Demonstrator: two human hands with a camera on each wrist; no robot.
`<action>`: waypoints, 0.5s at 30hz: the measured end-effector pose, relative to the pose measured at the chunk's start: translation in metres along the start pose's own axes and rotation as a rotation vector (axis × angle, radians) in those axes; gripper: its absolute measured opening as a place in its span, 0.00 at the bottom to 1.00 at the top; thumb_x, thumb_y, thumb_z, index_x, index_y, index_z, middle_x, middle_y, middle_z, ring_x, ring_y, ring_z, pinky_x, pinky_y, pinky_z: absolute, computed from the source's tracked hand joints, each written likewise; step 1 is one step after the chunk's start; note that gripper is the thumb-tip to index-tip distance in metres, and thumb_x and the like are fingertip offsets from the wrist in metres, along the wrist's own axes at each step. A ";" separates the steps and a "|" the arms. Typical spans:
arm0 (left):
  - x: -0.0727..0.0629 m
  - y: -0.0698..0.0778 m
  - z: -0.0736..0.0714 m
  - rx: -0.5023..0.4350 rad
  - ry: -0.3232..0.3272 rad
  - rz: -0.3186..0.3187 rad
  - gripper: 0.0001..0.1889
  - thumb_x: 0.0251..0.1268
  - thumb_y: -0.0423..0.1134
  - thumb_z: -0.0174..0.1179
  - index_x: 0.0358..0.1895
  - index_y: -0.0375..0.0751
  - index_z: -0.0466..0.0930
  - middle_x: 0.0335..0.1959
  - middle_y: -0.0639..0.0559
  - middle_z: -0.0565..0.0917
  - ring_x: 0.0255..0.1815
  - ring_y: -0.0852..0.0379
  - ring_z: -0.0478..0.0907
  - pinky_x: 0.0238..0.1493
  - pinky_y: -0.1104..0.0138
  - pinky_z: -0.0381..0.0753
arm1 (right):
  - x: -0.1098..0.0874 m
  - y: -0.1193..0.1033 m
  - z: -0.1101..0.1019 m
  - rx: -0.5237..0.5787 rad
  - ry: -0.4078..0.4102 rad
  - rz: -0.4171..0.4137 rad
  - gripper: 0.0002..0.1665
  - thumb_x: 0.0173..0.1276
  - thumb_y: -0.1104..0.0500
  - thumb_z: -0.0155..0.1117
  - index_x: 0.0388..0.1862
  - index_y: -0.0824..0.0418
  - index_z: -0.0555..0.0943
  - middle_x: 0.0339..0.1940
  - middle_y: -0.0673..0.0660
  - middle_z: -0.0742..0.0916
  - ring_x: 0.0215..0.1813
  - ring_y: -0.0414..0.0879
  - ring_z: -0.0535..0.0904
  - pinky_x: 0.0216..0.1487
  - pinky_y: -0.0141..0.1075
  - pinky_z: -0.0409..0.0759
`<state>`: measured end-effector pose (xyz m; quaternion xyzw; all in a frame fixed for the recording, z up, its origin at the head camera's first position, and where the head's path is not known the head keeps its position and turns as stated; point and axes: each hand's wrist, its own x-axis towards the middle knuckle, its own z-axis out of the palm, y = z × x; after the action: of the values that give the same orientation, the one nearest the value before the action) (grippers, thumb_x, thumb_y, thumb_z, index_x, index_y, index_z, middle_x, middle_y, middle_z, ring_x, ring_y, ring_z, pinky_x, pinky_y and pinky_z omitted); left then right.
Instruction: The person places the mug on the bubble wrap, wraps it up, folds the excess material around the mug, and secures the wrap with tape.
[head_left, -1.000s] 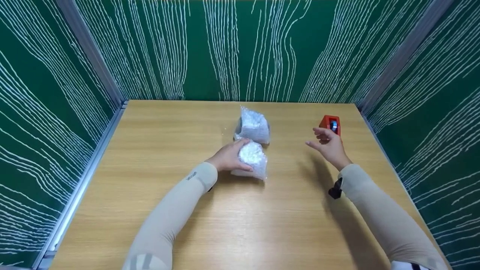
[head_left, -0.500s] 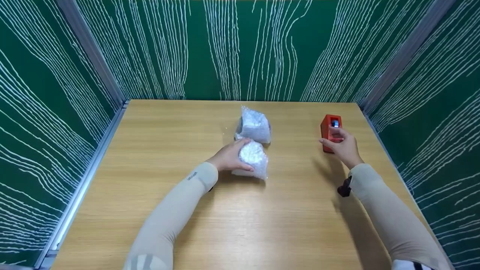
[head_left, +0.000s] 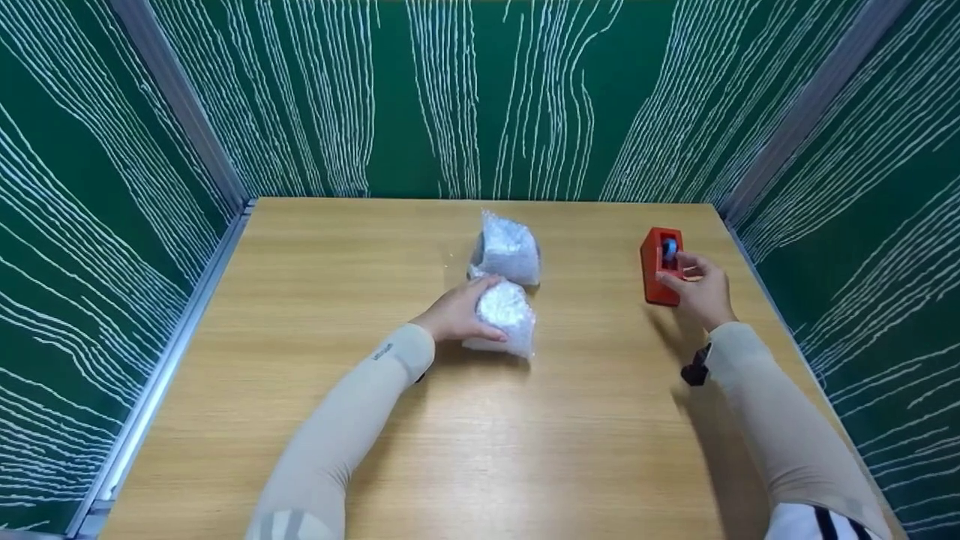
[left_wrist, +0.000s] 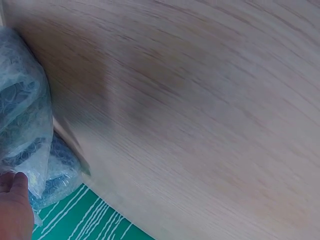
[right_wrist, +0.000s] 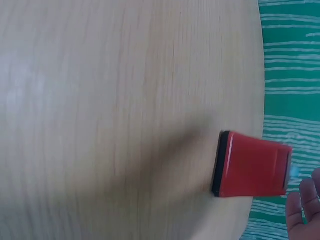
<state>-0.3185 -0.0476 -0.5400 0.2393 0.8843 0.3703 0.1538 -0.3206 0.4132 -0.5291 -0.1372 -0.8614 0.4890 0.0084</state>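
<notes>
My left hand (head_left: 459, 311) grips a bubble-wrapped bundle (head_left: 508, 313) from its left side, thumb at the near side and fingers over the far side. In the left wrist view this bundle (left_wrist: 25, 110) fills the left edge, with fingertips at its lower end. What the wrap covers is hidden. My right hand (head_left: 703, 291) is at the near right end of a red tape dispenser (head_left: 656, 274) holding a small blue-looking roll. Its thumb and forefinger stand apart there. The right wrist view shows the dispenser's red side (right_wrist: 255, 165) and fingers (right_wrist: 294, 207) beside its top.
A second bubble-wrapped bundle (head_left: 510, 251) lies just behind the first, close against it. Both rest on a wooden table (head_left: 330, 262). Green panels (head_left: 397, 97) with white wavy lines enclose the back and sides, joined by grey posts (head_left: 814, 105).
My right hand has come from the left over to the tape dispenser, then shifted slightly right along its front end. The left hand and both bundles stay in place.
</notes>
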 end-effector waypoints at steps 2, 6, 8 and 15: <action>0.000 0.000 0.000 0.001 0.000 0.000 0.62 0.53 0.62 0.83 0.89 0.55 0.55 0.89 0.53 0.61 0.87 0.46 0.62 0.88 0.47 0.61 | 0.005 0.003 -0.001 0.004 0.002 0.015 0.49 0.74 0.37 0.72 0.87 0.52 0.65 0.81 0.64 0.71 0.75 0.59 0.67 0.81 0.52 0.75; 0.001 0.001 -0.001 0.001 -0.001 0.004 0.61 0.54 0.61 0.84 0.89 0.56 0.56 0.88 0.53 0.62 0.86 0.46 0.63 0.88 0.48 0.62 | 0.013 0.006 -0.003 0.030 0.007 0.052 0.46 0.76 0.38 0.70 0.86 0.52 0.67 0.77 0.60 0.73 0.73 0.55 0.67 0.75 0.44 0.78; 0.001 0.001 -0.001 0.005 -0.001 0.009 0.60 0.55 0.60 0.84 0.88 0.55 0.56 0.88 0.53 0.62 0.86 0.47 0.63 0.88 0.48 0.62 | 0.017 0.007 -0.002 0.041 0.012 0.066 0.44 0.77 0.39 0.70 0.85 0.52 0.69 0.73 0.59 0.74 0.71 0.54 0.68 0.71 0.39 0.79; 0.001 0.001 -0.001 0.006 -0.004 0.000 0.60 0.56 0.60 0.83 0.88 0.57 0.56 0.89 0.54 0.61 0.87 0.48 0.62 0.89 0.49 0.61 | 0.022 0.009 0.000 0.069 0.007 0.121 0.38 0.80 0.43 0.66 0.84 0.50 0.70 0.69 0.54 0.75 0.68 0.50 0.70 0.69 0.36 0.79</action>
<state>-0.3195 -0.0472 -0.5389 0.2406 0.8850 0.3672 0.1549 -0.3396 0.4226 -0.5392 -0.1906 -0.8340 0.5176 -0.0133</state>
